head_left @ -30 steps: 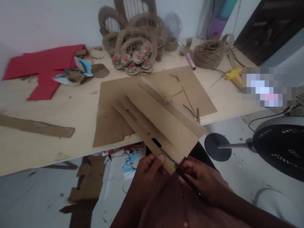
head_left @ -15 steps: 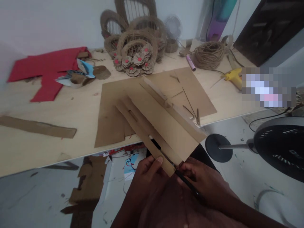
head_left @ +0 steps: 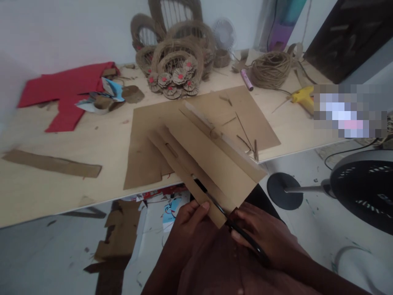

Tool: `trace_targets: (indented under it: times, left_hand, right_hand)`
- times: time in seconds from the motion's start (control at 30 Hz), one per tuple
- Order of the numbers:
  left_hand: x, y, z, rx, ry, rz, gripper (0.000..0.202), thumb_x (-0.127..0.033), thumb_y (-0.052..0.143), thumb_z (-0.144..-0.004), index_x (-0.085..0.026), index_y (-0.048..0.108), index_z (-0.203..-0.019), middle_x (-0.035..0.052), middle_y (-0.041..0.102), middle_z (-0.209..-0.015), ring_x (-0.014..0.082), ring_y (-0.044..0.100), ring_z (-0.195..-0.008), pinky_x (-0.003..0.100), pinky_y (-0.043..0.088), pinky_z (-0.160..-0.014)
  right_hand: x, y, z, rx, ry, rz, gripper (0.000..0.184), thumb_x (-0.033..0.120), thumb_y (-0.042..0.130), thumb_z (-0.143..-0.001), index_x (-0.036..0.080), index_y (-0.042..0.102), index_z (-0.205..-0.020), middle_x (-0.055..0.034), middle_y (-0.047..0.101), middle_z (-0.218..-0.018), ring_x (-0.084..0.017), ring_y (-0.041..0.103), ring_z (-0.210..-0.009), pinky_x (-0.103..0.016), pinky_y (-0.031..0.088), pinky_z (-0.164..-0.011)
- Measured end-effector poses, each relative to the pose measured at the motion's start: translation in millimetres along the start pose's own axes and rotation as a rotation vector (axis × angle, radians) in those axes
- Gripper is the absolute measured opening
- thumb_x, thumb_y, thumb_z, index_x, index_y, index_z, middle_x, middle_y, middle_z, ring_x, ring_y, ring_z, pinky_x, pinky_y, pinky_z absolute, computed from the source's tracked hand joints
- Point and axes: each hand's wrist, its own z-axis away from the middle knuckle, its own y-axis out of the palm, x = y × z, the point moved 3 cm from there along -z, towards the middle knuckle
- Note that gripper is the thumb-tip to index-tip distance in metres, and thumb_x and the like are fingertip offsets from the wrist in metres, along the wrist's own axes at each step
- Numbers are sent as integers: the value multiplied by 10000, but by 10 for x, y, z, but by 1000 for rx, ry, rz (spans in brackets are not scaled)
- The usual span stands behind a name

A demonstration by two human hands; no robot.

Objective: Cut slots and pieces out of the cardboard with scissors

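Note:
My left hand (head_left: 190, 216) pinches the near end of a brown cardboard piece (head_left: 211, 164) between thumb and fingers, above my lap. The piece is folded lengthwise and has a narrow slot in its left strip. My right hand (head_left: 260, 233) is closed around black-handled scissors (head_left: 249, 241). Their blades lie along the cardboard strip, pointing away from me, with a dark gap just beyond them. The fingers in the handles are partly hidden. Beneath the folded piece, a larger flat cardboard sheet (head_left: 144, 143) rests on the table, bearing thin cardboard scraps.
Twine-wrapped baskets (head_left: 176, 53) with paper flowers stand at the back. Red sheets (head_left: 67, 90) and a cardboard strip (head_left: 55, 163) lie left. Right are a twine coil (head_left: 272, 69), purple tube (head_left: 247, 80) and yellow glue gun (head_left: 302, 98). A black fan (head_left: 362, 188) stands beside the table.
The scissor handle in my right hand has swung outward a little, and more of the blade shows. My left hand keeps its hold on the cardboard. The view has shifted slightly.

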Motion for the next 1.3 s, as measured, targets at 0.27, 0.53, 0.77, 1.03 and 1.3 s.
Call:
trace_targets:
  times: [0.27,0.53,0.77,1.03,1.3]
  left_hand:
    - [-1,24,22,48,10,1,153,-303,647,-765,-188,712,-686,32,734,-753,189,658,-746,318,478,-811]
    - [19,-4,13,81,12,29,128,-302,652,-768,-207,738,-766,23,739,-769,191,665,-783,292,483,-781]
    - [16,15,17,92,2,47,147,-300,653,-764,-203,750,-818,44,746,-838,215,667,-843,314,481,-814]
    - [98,-33,3,50,-13,36,193,-319,662,-757,-195,747,-877,58,747,-880,226,667,-870,327,480,-829]
    - [61,-28,27,74,-31,69,189,-315,669,-750,-186,748,-864,68,746,-886,232,670,-858,339,488,-823]
  right_hand:
    - [42,4,-18,49,93,3,102,243,544,-838,206,639,-840,-9,663,-872,-218,621,-913,-271,489,-713]
    - [44,-3,-12,60,202,53,105,271,563,-836,196,626,-798,8,645,-923,-174,602,-813,-238,441,-671]
    - [55,15,-7,72,285,7,35,186,610,-789,196,641,-801,36,644,-811,-126,561,-689,-187,371,-560]
    - [-55,36,32,-6,111,64,180,389,556,-846,243,652,-805,25,650,-902,-164,597,-778,-234,391,-605]
    - [-18,8,32,6,25,60,173,325,522,-868,228,659,-828,-6,663,-959,-208,603,-933,-284,445,-753]
